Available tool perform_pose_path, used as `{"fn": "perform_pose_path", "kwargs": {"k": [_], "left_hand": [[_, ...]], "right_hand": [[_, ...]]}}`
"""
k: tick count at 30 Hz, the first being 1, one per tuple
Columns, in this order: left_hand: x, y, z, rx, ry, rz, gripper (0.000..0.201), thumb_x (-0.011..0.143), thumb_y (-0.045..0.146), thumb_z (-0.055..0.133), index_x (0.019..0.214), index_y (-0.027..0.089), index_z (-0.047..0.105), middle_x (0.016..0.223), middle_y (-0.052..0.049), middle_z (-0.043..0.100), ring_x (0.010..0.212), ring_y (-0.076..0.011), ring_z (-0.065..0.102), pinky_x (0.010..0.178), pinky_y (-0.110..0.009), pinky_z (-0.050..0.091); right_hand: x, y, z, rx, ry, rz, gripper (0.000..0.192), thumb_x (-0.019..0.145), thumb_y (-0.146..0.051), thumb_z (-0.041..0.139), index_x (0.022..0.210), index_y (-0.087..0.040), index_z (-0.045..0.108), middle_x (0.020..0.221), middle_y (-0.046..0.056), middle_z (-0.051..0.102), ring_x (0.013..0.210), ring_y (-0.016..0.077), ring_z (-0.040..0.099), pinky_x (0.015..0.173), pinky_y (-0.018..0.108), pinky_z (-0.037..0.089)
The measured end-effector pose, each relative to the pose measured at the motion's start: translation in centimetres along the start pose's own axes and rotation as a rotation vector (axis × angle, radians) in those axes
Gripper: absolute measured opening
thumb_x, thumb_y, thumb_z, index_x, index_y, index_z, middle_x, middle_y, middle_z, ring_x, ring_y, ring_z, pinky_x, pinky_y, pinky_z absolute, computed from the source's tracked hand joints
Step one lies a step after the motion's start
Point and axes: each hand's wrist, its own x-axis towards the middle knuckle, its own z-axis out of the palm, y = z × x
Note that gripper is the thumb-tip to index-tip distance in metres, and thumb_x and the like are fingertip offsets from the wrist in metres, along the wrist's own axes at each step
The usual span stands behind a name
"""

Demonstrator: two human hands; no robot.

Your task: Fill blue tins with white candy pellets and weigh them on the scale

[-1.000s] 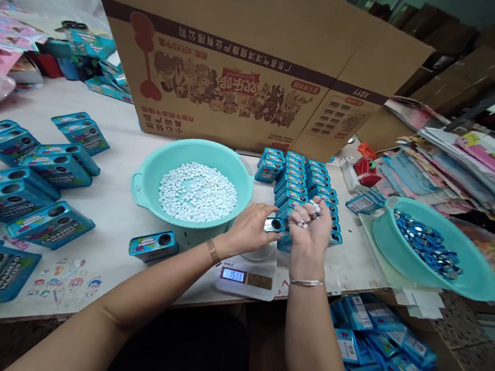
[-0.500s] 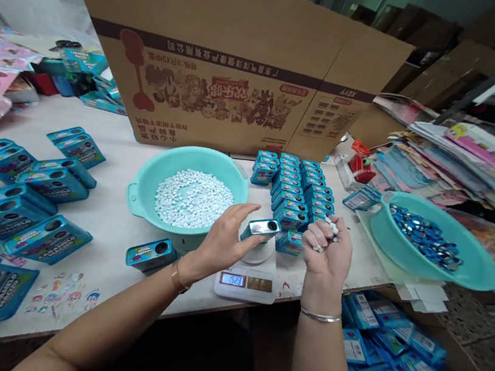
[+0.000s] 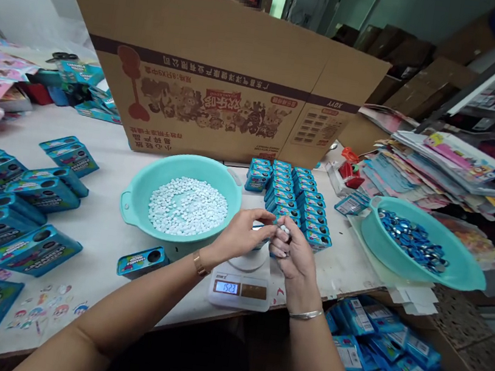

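Note:
My left hand (image 3: 243, 234) grips a small blue tin (image 3: 262, 241) over the white digital scale (image 3: 241, 281), which reads 15.23. My right hand (image 3: 293, 252) is closed on a handful of white tablets (image 3: 285, 229), its fingertips touching the tin. Behind my hands a turquoise basin (image 3: 134, 206) holds many white tablets (image 3: 188, 205). Rows of upright blue tins (image 3: 294, 199) stand just past the scale. One blue tin (image 3: 141, 260) lies on its side left of the scale.
A second turquoise basin (image 3: 465, 274) with blue lids (image 3: 410, 238) is at right. A big cardboard box (image 3: 227, 66) stands behind. Several blue tins (image 3: 19, 202) lie at left; blue packets (image 3: 388, 365) are heaped below the table edge. Stacked papers (image 3: 435, 163) are far right.
My left hand turned the tin and kept it over the scale. My right hand came from beside it to touch the tin. The view tilted up slightly.

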Motion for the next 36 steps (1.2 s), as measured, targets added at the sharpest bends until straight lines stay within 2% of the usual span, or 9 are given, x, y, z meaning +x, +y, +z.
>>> {"fn": "perform_pose_path", "kwargs": {"k": [3, 6, 8, 13, 18, 24, 29, 33, 36], "left_hand": [[1.2, -0.3, 0.2, -0.109, -0.001, -0.043, 0.019, 0.084, 0.023, 0.059, 0.098, 0.015, 0.069, 0.098, -0.006, 0.074, 0.092, -0.0190, 0.068, 0.087, -0.031, 0.054], [1.3, -0.7, -0.7, -0.027, 0.172, -0.039, 0.020, 0.085, 0.021, 0.058, 0.102, 0.015, 0.067, 0.104, -0.008, 0.072, 0.099, -0.0199, 0.066, 0.093, -0.034, 0.050], [0.9, -0.8, -1.3, 0.082, 0.187, 0.002, 0.025, 0.086, 0.023, 0.057, 0.109, 0.016, 0.064, 0.111, -0.008, 0.070, 0.105, -0.0210, 0.064, 0.096, -0.036, 0.049], [0.3, -0.6, -0.4, 0.674, -0.172, 0.061, 0.057, 0.079, 0.033, 0.068, 0.130, 0.014, 0.049, 0.119, -0.014, 0.063, 0.112, -0.0311, 0.058, 0.093, -0.044, 0.047], [3.8, -0.6, 0.1, 0.968, -0.376, 0.127, 0.047, 0.079, 0.022, 0.060, 0.125, 0.015, 0.051, 0.111, -0.013, 0.067, 0.108, -0.0312, 0.059, 0.102, -0.051, 0.037], [12.1, -2.9, -1.1, 1.068, -0.297, 0.112, 0.048, 0.074, 0.015, 0.060, 0.121, 0.018, 0.050, 0.116, -0.013, 0.066, 0.115, -0.0332, 0.053, 0.107, -0.065, 0.025], [16.4, -5.1, -0.3, 1.113, -0.275, 0.172, 0.058, 0.070, 0.006, 0.061, 0.126, 0.014, 0.048, 0.113, -0.014, 0.066, 0.115, -0.0319, 0.052, 0.111, -0.063, 0.017], [16.4, -4.0, -1.6, 1.094, -0.168, 0.170, 0.076, 0.078, 0.020, 0.064, 0.144, 0.009, 0.029, 0.140, -0.020, 0.046, 0.133, -0.0332, 0.037, 0.115, -0.058, 0.012], [13.0, -1.8, -5.8, 1.025, -0.073, 0.145, 0.079, 0.084, 0.039, 0.062, 0.147, 0.009, 0.025, 0.142, -0.020, 0.043, 0.134, -0.0338, 0.036, 0.114, -0.055, 0.019]], "right_hand": [[0.1, 0.1, -0.4, 0.124, -0.039, 0.027, 0.024, 0.077, -0.032, 0.073, 0.076, -0.016, 0.055, 0.049, -0.013, 0.034, 0.034, 0.0001, 0.020, 0.031, 0.009, 0.021], [-0.3, -0.7, -1.9, 0.217, -0.114, 0.017, 0.018, 0.082, -0.027, 0.069, 0.077, -0.018, 0.053, 0.050, -0.012, 0.036, 0.035, 0.0015, 0.022, 0.031, 0.010, 0.024], [-1.0, -1.5, -3.5, 0.278, -0.150, -0.038, 0.016, 0.086, -0.024, 0.065, 0.078, -0.020, 0.052, 0.052, -0.011, 0.036, 0.036, 0.0026, 0.026, 0.032, 0.011, 0.027], [-3.4, -1.0, -7.2, 0.392, -0.118, -0.129, 0.015, 0.088, -0.020, 0.063, 0.081, -0.021, 0.050, 0.054, -0.011, 0.036, 0.037, 0.0033, 0.029, 0.033, 0.011, 0.029], [-5.6, 0.5, -9.8, 0.460, -0.014, -0.144, 0.016, 0.084, -0.019, 0.068, 0.081, -0.019, 0.052, 0.055, -0.011, 0.037, 0.037, 0.0025, 0.029, 0.033, 0.011, 0.029], [-7.1, 1.4, -13.3, 0.487, 0.108, -0.154, 0.015, 0.086, -0.022, 0.067, 0.081, -0.020, 0.052, 0.055, -0.011, 0.034, 0.037, 0.0021, 0.022, 0.032, 0.011, 0.024], [-7.1, 2.5, -15.1, 0.493, 0.167, -0.173, 0.019, 0.083, -0.025, 0.070, 0.079, -0.020, 0.052, 0.055, -0.012, 0.032, 0.037, 0.0015, 0.018, 0.033, 0.011, 0.019], [-7.7, 1.7, -14.6, 0.502, 0.203, -0.156, 0.020, 0.081, -0.022, 0.071, 0.078, -0.019, 0.051, 0.054, -0.011, 0.037, 0.036, 0.0014, 0.023, 0.032, 0.012, 0.021], [-8.3, 0.7, -13.4, 0.493, 0.222, -0.142, 0.021, 0.079, -0.018, 0.071, 0.078, -0.020, 0.050, 0.052, -0.011, 0.041, 0.035, 0.0027, 0.031, 0.032, 0.013, 0.027]]}}
